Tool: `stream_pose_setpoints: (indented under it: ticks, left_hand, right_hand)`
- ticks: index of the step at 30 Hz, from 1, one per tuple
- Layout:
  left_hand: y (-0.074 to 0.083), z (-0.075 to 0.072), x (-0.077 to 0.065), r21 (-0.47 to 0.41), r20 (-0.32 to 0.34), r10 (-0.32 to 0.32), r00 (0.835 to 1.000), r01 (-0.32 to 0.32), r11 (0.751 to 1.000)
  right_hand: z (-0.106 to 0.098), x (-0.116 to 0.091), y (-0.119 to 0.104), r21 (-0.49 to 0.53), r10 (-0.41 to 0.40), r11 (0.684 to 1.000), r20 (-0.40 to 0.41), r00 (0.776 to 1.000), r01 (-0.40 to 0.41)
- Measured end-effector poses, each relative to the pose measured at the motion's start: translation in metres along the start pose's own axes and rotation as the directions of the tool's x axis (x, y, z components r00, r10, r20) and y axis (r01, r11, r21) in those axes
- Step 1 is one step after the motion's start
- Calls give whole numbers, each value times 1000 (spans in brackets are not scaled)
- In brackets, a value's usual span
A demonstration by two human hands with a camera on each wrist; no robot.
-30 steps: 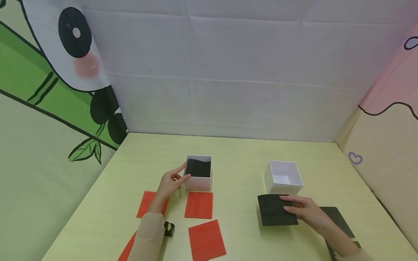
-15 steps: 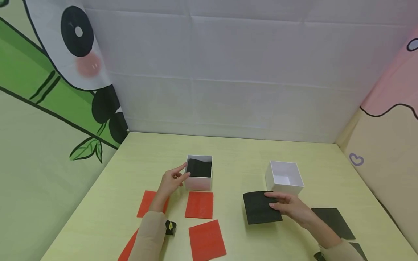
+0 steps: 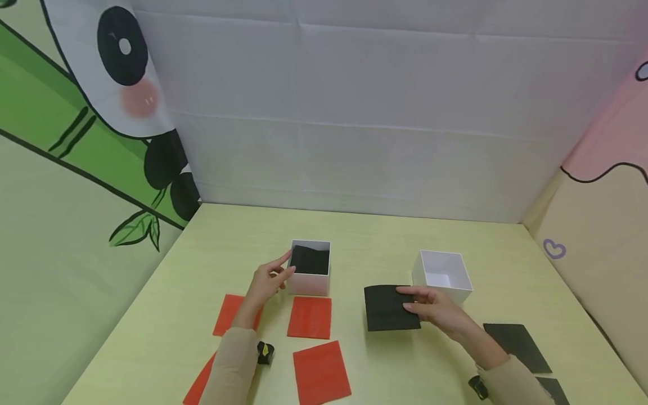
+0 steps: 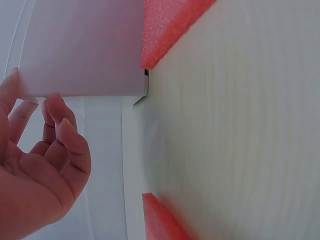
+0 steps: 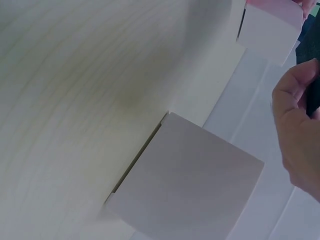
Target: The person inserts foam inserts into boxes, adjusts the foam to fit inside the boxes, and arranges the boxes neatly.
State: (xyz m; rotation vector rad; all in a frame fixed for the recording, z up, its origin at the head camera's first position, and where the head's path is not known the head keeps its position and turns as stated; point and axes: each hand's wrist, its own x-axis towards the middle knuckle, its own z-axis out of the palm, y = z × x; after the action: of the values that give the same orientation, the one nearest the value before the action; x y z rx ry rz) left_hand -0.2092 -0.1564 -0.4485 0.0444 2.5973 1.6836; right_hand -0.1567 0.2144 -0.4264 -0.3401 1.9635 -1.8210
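Observation:
In the head view, my right hand (image 3: 442, 309) pinches a square black foam sheet (image 3: 388, 310) by its right edge, raised above the table. That sheet hangs in front of and left of the right-hand white box (image 3: 441, 278). My left hand (image 3: 265, 287) holds the left corner of the other white box (image 3: 310, 284), thumb and index finger at its rim. A black sheet (image 3: 310, 260) lies inside that box. In the left wrist view, the left hand's (image 4: 42, 160) other fingers curl beside the box wall (image 4: 85, 50). The right wrist view shows the held sheet (image 5: 313, 95) only partly.
Red foam squares (image 3: 310, 318) lie in front of the left box, one of them nearer (image 3: 322, 372). More red pieces (image 3: 225, 312) are partly behind the left arm. Black sheets (image 3: 517, 346) lie at right, partly covered by the right sleeve. A white backdrop (image 3: 354, 124) stands behind the table.
My right hand has carried the black foam sheet leftward and slightly up, away from the right-hand box. The left hand stays at the left box.

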Motion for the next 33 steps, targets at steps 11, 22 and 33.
stream_pose_setpoints:
  ticks: [11, 22, 33]
  left_hand:
    - [-4, -2, -1, 9, -7, 17, 1000, -17, 1000]
    - [-5, -5, -2, 10, -7, 18, 1000, -18, 1000]
    - [-7, -3, 0, 9, -8, 9, 1000, -9, 1000]
  right_hand:
    - [11, 13, -3, -34, -17, 999, -51, 999, 15]
    - [31, 34, -7, 91, -50, 994, -60, 997, 55]
    - [44, 57, -10, 126, -71, 989, -83, 994, 81]
